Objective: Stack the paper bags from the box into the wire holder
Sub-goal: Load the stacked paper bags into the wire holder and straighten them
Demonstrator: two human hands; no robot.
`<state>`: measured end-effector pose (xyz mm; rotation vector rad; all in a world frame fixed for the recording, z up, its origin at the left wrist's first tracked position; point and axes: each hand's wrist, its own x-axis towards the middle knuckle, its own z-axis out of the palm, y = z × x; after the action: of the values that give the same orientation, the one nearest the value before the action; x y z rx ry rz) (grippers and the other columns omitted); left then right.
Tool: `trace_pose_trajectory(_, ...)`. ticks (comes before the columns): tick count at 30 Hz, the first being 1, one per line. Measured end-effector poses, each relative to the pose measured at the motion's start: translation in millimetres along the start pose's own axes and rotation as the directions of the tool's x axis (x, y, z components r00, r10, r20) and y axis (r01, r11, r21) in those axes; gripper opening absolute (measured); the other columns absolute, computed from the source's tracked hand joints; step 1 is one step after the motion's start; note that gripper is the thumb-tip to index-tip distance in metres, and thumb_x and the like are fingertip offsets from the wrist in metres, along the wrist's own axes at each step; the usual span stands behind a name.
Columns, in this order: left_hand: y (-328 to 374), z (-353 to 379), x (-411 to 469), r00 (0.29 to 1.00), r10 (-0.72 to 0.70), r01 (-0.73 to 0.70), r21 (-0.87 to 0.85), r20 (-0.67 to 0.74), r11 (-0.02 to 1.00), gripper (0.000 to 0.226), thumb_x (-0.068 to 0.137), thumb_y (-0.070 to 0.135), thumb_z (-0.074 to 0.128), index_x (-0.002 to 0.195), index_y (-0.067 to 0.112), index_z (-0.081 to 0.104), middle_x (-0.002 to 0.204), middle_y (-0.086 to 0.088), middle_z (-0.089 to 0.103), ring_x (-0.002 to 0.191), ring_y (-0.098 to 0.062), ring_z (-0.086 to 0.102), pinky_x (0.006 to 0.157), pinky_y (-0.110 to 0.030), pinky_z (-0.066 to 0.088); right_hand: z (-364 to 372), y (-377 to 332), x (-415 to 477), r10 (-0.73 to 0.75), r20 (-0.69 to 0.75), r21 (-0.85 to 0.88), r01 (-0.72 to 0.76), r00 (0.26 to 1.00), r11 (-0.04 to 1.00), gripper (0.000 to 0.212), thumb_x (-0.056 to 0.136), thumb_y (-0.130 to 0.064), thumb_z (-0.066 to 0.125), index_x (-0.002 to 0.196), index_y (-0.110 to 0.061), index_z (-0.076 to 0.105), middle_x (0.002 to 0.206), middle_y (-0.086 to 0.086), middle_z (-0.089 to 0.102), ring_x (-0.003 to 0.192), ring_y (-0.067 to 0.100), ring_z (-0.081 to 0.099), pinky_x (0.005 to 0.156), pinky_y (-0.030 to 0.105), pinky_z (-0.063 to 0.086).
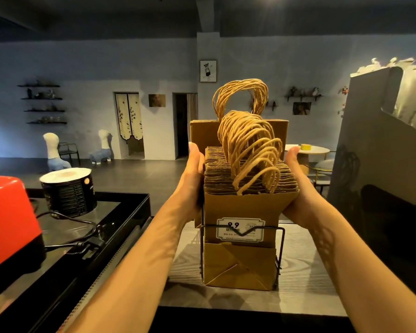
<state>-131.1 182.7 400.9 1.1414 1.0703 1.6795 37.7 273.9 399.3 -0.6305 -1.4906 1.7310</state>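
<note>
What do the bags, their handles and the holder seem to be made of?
The bags look like brown kraft paper with a matte finish, judging by the sharp creases and thin stacked edges. The handles are probably twisted paper cord, given the spiral strands in the same tan colour, though fibre twine is possible. The holder seems to be thin metal wire, dark and likely coated, bent into a frame.

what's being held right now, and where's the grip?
The stack of paper bags, clamped between both hands: left hand on its left side, right hand on its right side, near the top; bottom in the wire holder.
</note>
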Motion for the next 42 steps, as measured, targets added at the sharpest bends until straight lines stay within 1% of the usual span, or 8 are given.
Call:
trace_pose_trajectory(6,-6.6,-12.9,-9.4,0.987,0.139,-0.135,0.059,-0.08,0.989,0.068,0.093,0.064,0.008,0.14,0.029,0.042,0.136,0.003,0.055,0.127,-0.017,0.049,0.104,-0.037,0.039,-0.8,2.6,-9.3,-0.06,-0.053,0.007,0.061,0.997,0.998,0.075,0.083,-0.074,0.017,0.136,-0.03,0.047,0.125,0.003,0.063,0.107,0.023,0.06,0.072,0.034,0.048)
trace_pose_trajectory(11,-4.0,-5.4,-19.9,0.982,0.188,-0.177,0.227,-0.027,0.958,0.069,0.086,0.066,0.013,0.148,0.038,0.018,0.152,0.005,0.032,0.136,-0.014,0.033,0.113,-0.043,0.021,2.9,2.3,-17.9,-0.142,-0.01,-0.06,0.141,0.99,0.988,0.073,0.085,-0.07,0.016,0.14,-0.029,0.042,0.129,0.002,0.059,0.099,0.016,0.061,0.069,0.03,0.048)
trace_pose_trajectory(14,11.1,-2.0,-17.9,0.975,0.217,-0.176,0.429,-0.049,0.886,0.06,0.093,0.058,0.009,0.147,0.038,0.023,0.151,0.004,0.034,0.136,-0.014,0.034,0.106,-0.031,0.021,4.0,-8.6,-16.0,-0.198,-0.003,-0.223,0.192,0.98,0.956,0.072,0.087,-0.068,0.011,0.144,-0.031,0.035,0.137,-0.002,0.052,0.119,0.018,0.054,0.097,0.036,0.043)
trace_pose_trajectory(21,25.6,-12.0,-13.0,0.952,0.293,-0.085,0.84,-0.091,0.536,0.06,0.097,0.051,0.007,0.128,0.033,0.055,0.127,0.002,0.057,0.104,-0.004,0.045,0.093,-0.022,0.026,-0.3,-21.4,-10.5,-0.311,0.016,-0.556,0.267,0.95,0.787,0.058,0.079,-0.07,0.02,0.097,-0.033,0.062,0.105,-0.002,0.069,0.097,0.012,0.065,0.094,0.034,0.047)
trace_pose_trajectory(27,10.2,-28.2,-1.6,0.964,0.166,-0.115,0.236,-0.208,0.965,0.064,0.094,0.059,0.006,0.15,0.03,0.018,0.156,0.001,0.024,0.142,-0.018,0.026,0.118,-0.04,0.015,-9.0,-14.8,-3.4,-0.31,-0.076,-0.221,0.287,0.948,0.932,0.068,0.088,-0.071,0.01,0.142,-0.037,0.034,0.153,0.0,0.031,0.141,0.02,0.029,0.115,0.04,0.019)
trace_pose_trajectory(32,-4.3,-7.2,5.7,0.983,0.033,-0.035,-0.007,-0.18,0.999,0.065,0.091,0.068,0.017,0.133,0.03,0.047,0.135,-0.004,0.054,0.127,-0.025,0.048,0.11,-0.049,0.033,5.0,1.7,-3.1,-0.08,-0.135,0.009,0.082,0.988,0.997,0.07,0.088,-0.07,0.019,0.124,-0.022,0.055,0.1,0.004,0.072,0.092,0.025,0.067,0.079,0.04,0.051)
trace_pose_trajectory(36,4.2,-5.2,13.3,0.971,0.018,-0.032,-0.056,-0.238,0.998,0.069,0.09,0.07,0.013,0.135,0.029,0.046,0.138,-0.003,0.05,0.132,-0.028,0.043,0.112,-0.045,0.027,4.8,-2.9,7.7,-0.082,-0.122,0.152,0.1,0.989,0.983,0.075,0.087,-0.072,0.017,0.143,-0.025,0.036,0.134,0.005,0.056,0.117,0.028,0.057,0.096,0.047,0.045)
trace_pose_trajectory(42,-5.3,-0.2,11.8,0.986,-0.04,0.023,-0.105,-0.164,0.994,0.061,0.089,0.071,0.015,0.09,0.035,0.063,0.089,0.0,0.073,0.102,-0.027,0.061,0.1,-0.05,0.042,2.7,4.0,10.8,0.002,-0.111,0.12,0.011,0.994,0.993,0.075,0.085,-0.074,0.018,0.13,-0.024,0.051,0.118,0.007,0.067,0.1,0.03,0.065,0.082,0.046,0.051)
